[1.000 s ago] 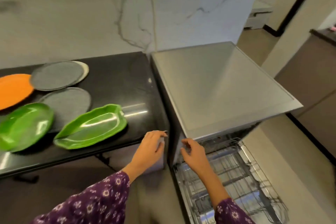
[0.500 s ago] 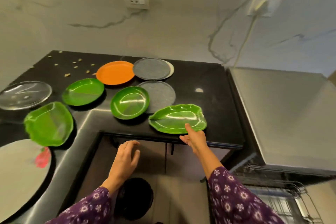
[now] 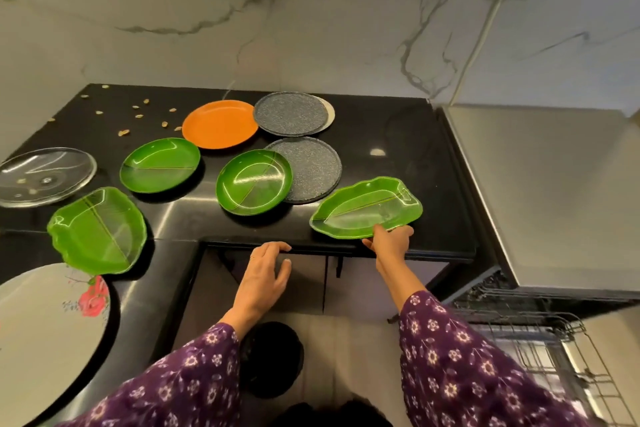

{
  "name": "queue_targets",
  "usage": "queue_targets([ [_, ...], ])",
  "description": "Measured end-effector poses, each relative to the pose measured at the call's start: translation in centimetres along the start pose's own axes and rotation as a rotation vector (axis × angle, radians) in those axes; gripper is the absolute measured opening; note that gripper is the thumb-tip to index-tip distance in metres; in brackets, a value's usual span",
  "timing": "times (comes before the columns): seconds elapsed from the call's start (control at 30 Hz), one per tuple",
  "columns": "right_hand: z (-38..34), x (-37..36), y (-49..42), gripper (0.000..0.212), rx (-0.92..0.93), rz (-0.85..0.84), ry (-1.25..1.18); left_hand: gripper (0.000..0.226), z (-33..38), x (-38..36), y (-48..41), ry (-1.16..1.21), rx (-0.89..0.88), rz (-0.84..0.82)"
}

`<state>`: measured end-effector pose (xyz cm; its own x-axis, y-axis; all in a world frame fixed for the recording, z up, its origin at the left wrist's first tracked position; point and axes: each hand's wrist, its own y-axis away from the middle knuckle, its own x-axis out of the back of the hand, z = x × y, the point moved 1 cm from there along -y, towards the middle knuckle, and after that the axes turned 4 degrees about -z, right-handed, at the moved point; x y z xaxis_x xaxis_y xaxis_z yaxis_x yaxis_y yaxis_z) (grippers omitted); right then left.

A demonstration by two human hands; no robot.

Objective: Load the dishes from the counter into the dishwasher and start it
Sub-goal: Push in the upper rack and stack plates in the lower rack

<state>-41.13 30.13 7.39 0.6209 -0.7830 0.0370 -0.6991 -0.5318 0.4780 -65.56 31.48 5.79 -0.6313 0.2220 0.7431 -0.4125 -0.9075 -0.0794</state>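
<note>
One leaf plate (image 3: 367, 208) is in play, lying at the bench's (image 3: 398, 135) near edge, about 4 o'clock among the dishes, its rim overhanging slightly. The right hand (image 3: 389, 241) pinches that near rim, thumb on top and fingers (image 3: 370, 246) underneath, so the hold looks shallow: glossy plastic gripped at one edge could tip or slip to the floor as it lifts. Its far edge lies close to a speckled plate (image 3: 308, 168) at 11 o'clock and might nudge it. The left hand (image 3: 263, 277) rests loosely spread and empty on the bench edge at 9 o'clock. The black bench is polished and crowded with plates; scraps litter its far left. The dishwasher (image 3: 554, 184) stands at 3 o'clock, rack (image 3: 540, 347) pulled out.
</note>
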Motion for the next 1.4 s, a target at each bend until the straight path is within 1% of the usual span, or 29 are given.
queue_targets([
  [0.07, -0.2, 3.2, 0.2, 0.027, 0.127, 0.037, 0.010, 0.022, 1.2, -1.0, -0.7, 0.004, -0.050, -0.037],
  [0.13, -0.4, 7.3, 0.6, 0.028, 0.293, 0.118, 0.096, 0.022, 2.5, -2.2, -1.4, 0.004, -0.115, -0.073],
  [0.2, -0.5, 12.3, 1.4, 0.029, 0.422, 0.159, 0.182, 0.022, 4.2, -3.9, -2.2, 0.008, -0.181, -0.121],
  [0.27, -0.2, 17.2, 2.4, 0.023, 0.489, 0.168, 0.245, 0.022, 5.9, -5.7, -2.7, 0.009, -0.249, -0.163],
  [0.4, 1.5, 27.7, 4.4, 0.014, 0.557, 0.278, 0.395, 0.025, 10.9, -10.9, -3.1, 0.002, -0.448, -0.282],
  [0.47, 3.1, 32.3, 5.5, 0.013, 0.533, 0.356, 0.509, 0.023, 13.8, -13.5, -3.0, 0.000, -0.544, -0.339],
  [0.53, 5.2, 36.5, 6.3, 0.015, 0.478, 0.444, 0.638, 0.026, 17.3, -16.5, -2.7, 0.015, -0.656, -0.400],
  [0.63, 9.1, 41.3, 6.8, 0.019, 0.377, 0.500, 0.785, 0.031, 22.6, -20.9, -2.0, 0.018, -0.783, -0.478],
  [0.73, 12.9, 44.8, 5.6, 0.027, 0.215, 0.469, 0.880, 0.032, 27.1, -25.8, -2.0, -0.049, -0.919, -0.534],
  [0.8, 14.8, 46.0, 4.1, 0.031, 0.086, 0.406, 0.951, 0.033, 29.4, -28.9, -2.3, -0.115, -0.987, -0.561],
  [0.87, 16.2, 46.9, 2.0, 0.030, 0.003, 0.317, 1.023, 0.035, 31.6, -31.8, -2.8, -0.200, -1.061, -0.566],
  [0.93, 16.9, 47.2, -0.4, 0.029, -0.050, 0.227, 1.105, 0.040, 33.2, -34.2, -3.7, -0.332, -1.159, -0.538],
  [1.0, 17.7, 47.6, -3.4, 0.027, -0.075, 0.135, 1.194, 0.040, 33.7, -36.6, -4.9, -0.447, -1.209, -0.462],
  [1.13, 20.2, 47.4, -9.5, 0.031, -0.029, -0.032, 1.348, 0.040, 32.2, -39.6, -5.7, -0.592, -1.157, -0.280],
  [1.23, 22.4, 46.4, -13.7, 0.032, 0.000, -0.126, 1.397, 0.032, 31.6, -41.2, -5.4, -0.617, -1.203, -0.117],
  [1.33, 24.7, 45.0, -17.4, 0.034, -0.010, -0.170, 1.388, 0.023, 31.5, -42.5, -5.4, -0.588, -1.251, 0.105],
  [1.4, 26.4, 43.8, -20.0, 0.035, -0.018, -0.226, 1.402, 0.022, 31.5, -43.0, -5.5, -0.558, -1.247, 0.249],
])
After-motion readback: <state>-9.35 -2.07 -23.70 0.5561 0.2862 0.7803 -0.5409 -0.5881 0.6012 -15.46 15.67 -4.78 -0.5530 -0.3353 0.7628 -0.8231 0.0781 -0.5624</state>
